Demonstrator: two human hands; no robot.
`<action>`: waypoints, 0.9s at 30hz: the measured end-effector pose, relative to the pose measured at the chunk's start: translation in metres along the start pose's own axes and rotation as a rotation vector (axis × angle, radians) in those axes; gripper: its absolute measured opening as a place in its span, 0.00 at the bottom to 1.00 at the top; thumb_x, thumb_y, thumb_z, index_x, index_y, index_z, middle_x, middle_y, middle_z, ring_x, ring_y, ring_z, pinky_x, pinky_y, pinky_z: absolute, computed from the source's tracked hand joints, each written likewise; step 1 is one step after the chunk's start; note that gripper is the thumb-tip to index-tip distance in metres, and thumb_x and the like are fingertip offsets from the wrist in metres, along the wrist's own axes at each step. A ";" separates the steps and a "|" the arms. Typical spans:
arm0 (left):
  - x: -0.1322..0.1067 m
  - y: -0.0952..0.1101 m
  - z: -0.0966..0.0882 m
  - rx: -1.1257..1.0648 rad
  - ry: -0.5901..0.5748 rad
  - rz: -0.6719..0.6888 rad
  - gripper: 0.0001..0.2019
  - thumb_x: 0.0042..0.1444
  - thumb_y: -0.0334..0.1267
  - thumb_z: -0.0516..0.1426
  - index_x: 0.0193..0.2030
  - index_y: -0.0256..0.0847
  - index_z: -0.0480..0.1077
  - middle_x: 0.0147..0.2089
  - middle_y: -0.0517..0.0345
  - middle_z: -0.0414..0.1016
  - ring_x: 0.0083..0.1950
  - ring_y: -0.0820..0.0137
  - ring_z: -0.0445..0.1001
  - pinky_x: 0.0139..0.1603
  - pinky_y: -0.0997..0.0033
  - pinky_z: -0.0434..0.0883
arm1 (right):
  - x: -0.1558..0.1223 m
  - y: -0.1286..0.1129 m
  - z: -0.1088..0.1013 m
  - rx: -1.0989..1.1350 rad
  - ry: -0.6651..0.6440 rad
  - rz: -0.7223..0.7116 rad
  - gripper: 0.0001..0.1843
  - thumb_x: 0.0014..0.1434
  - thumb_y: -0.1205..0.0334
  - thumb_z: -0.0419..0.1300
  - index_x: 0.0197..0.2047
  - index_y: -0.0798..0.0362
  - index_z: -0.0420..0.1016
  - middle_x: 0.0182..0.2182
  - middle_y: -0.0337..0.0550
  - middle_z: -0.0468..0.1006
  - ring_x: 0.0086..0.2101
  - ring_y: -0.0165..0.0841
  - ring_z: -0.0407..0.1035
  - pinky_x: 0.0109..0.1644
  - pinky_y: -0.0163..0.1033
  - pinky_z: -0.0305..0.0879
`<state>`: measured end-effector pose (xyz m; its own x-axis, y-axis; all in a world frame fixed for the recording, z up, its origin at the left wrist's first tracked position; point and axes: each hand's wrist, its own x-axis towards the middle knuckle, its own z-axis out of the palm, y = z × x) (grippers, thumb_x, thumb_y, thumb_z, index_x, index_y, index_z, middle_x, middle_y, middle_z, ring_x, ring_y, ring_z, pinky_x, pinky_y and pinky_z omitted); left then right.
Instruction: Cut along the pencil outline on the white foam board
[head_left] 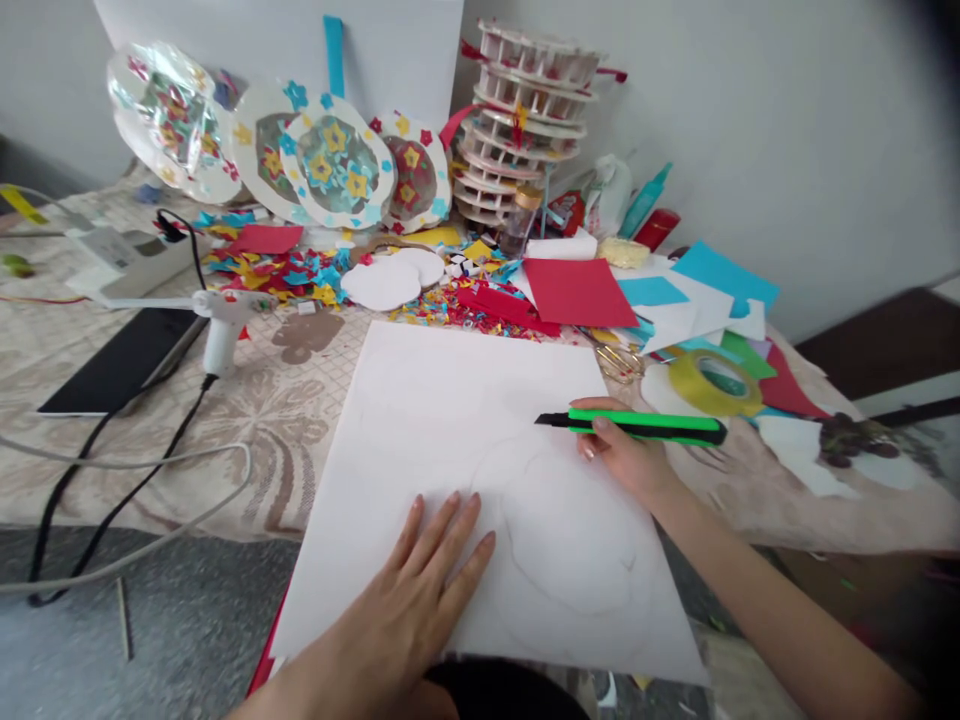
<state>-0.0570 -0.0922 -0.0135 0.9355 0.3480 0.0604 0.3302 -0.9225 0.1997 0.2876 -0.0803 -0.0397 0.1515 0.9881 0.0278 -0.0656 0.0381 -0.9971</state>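
A large white sheet (pixel 465 420) lies on the table in front of me, with faint pencil curves drawn on its right half. My left hand (pixel 427 580) rests flat on the sheet's lower part, fingers stretched out. My right hand (pixel 622 455) is closed around a green and black utility knife (pixel 637 425), held level above the sheet's right edge with its black tip pointing left.
A yellow tape roll (pixel 712 383), scissors (pixel 619 360) and red paper (pixel 577 290) lie right of the sheet. Paper scraps (pixel 285 270), decorated paper plates (pixel 337 170) and a white stacked rack (pixel 525 120) fill the back. A glue gun (pixel 221 325), cables and a black tablet (pixel 124 360) sit left.
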 end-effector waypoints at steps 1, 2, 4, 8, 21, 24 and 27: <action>-0.001 0.001 0.004 0.057 0.001 -0.008 0.60 0.35 0.55 0.70 0.70 0.33 0.47 0.72 0.33 0.46 0.73 0.42 0.44 0.67 0.38 0.54 | 0.000 0.002 0.000 0.002 0.012 0.010 0.15 0.59 0.50 0.64 0.45 0.49 0.75 0.22 0.36 0.71 0.22 0.29 0.64 0.26 0.36 0.58; -0.002 0.002 0.008 0.114 0.012 -0.008 0.57 0.38 0.53 0.69 0.70 0.34 0.47 0.72 0.34 0.46 0.73 0.43 0.44 0.67 0.38 0.53 | -0.001 0.004 0.001 0.006 0.025 0.017 0.15 0.59 0.50 0.64 0.45 0.50 0.75 0.22 0.36 0.70 0.21 0.29 0.64 0.25 0.36 0.58; -0.003 0.001 0.017 0.224 0.057 0.000 0.45 0.48 0.46 0.65 0.70 0.34 0.50 0.73 0.38 0.46 0.73 0.46 0.45 0.69 0.40 0.49 | -0.001 0.005 0.002 0.019 0.049 0.025 0.15 0.59 0.50 0.63 0.45 0.50 0.75 0.21 0.35 0.70 0.21 0.29 0.63 0.24 0.35 0.58; -0.005 -0.003 0.028 0.339 0.125 0.023 0.31 0.59 0.37 0.53 0.69 0.34 0.53 0.73 0.40 0.46 0.73 0.48 0.46 0.70 0.41 0.42 | -0.002 0.000 0.004 0.043 0.054 0.028 0.15 0.59 0.50 0.62 0.46 0.50 0.75 0.20 0.35 0.68 0.20 0.28 0.62 0.23 0.34 0.57; -0.016 -0.011 0.019 0.296 0.064 0.034 0.31 0.62 0.43 0.49 0.70 0.38 0.50 0.74 0.46 0.46 0.74 0.51 0.42 0.70 0.43 0.41 | 0.007 -0.036 -0.014 -0.034 -0.010 -0.108 0.20 0.59 0.42 0.60 0.45 0.48 0.76 0.26 0.39 0.73 0.23 0.31 0.66 0.25 0.38 0.64; -0.015 -0.012 0.017 0.286 0.059 0.033 0.31 0.62 0.43 0.49 0.71 0.39 0.49 0.74 0.47 0.46 0.74 0.53 0.42 0.71 0.45 0.41 | 0.003 -0.032 -0.009 -0.038 -0.205 -0.075 0.21 0.63 0.43 0.56 0.50 0.50 0.74 0.32 0.45 0.77 0.33 0.36 0.73 0.38 0.43 0.71; -0.016 -0.014 0.012 0.277 0.048 0.032 0.30 0.63 0.44 0.49 0.71 0.42 0.49 0.73 0.51 0.48 0.74 0.57 0.43 0.72 0.48 0.41 | 0.004 -0.026 -0.003 -0.087 -0.363 -0.054 0.16 0.64 0.51 0.59 0.51 0.51 0.73 0.36 0.48 0.79 0.37 0.37 0.75 0.44 0.45 0.71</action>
<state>-0.0751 -0.0867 -0.0291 0.9412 0.3195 0.1099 0.3286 -0.9413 -0.0773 0.2927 -0.0781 -0.0134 -0.2083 0.9741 0.0882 0.0196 0.0943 -0.9954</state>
